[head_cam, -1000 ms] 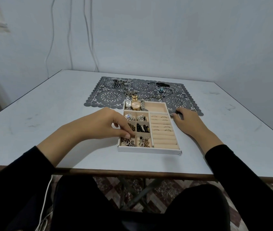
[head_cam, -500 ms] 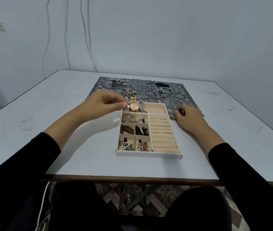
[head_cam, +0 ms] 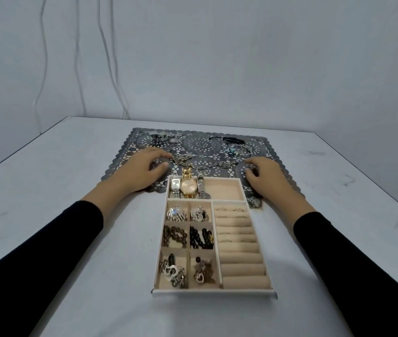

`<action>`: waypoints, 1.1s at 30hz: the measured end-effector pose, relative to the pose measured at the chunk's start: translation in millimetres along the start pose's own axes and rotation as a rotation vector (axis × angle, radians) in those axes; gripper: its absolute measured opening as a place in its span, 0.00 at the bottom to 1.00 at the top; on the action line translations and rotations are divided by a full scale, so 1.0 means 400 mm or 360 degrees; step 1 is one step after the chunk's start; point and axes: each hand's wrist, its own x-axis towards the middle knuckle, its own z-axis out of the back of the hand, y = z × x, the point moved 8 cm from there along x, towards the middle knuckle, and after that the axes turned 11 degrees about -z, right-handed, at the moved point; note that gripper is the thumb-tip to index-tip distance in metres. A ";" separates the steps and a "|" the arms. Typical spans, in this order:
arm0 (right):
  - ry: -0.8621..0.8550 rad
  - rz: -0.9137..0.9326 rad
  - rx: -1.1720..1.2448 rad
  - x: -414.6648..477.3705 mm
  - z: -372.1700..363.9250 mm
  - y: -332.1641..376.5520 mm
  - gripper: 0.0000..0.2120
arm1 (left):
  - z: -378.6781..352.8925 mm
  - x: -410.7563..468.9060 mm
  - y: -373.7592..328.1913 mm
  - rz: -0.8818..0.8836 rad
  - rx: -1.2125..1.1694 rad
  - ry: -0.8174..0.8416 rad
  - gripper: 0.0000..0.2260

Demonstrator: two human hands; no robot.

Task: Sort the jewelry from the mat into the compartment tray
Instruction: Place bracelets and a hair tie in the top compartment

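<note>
Both my hands are out on the grey lace-pattern mat [head_cam: 203,144] toward the table's far edge, one at each end of the long silver link chain [head_cam: 205,164]. It lies stretched crosswise, long axis left to right, just beyond the white compartment tray [head_cam: 213,293]. My left hand [head_cam: 142,171] has loosely curled fingers [head_cam: 164,155] touching its left end; my right hand [head_cam: 266,177] rests at the other end, grip unclear. Judging by this, next I pinch, gather it up and drop it into the empty far-right compartment

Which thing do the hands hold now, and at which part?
Nothing is lifted. The left hand and right hand touch opposite ends of the chain necklace on the mat.
</note>
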 end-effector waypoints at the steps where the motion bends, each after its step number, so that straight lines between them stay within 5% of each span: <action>1: 0.0004 0.0022 -0.0017 0.014 -0.009 0.002 0.16 | -0.008 0.009 0.009 0.0011 0.0033 0.0033 0.15; 33: -0.0093 0.0020 0.0195 0.193 -0.039 -0.041 0.12 | -0.197 0.401 -0.046 -0.0358 -0.0098 0.0339 0.18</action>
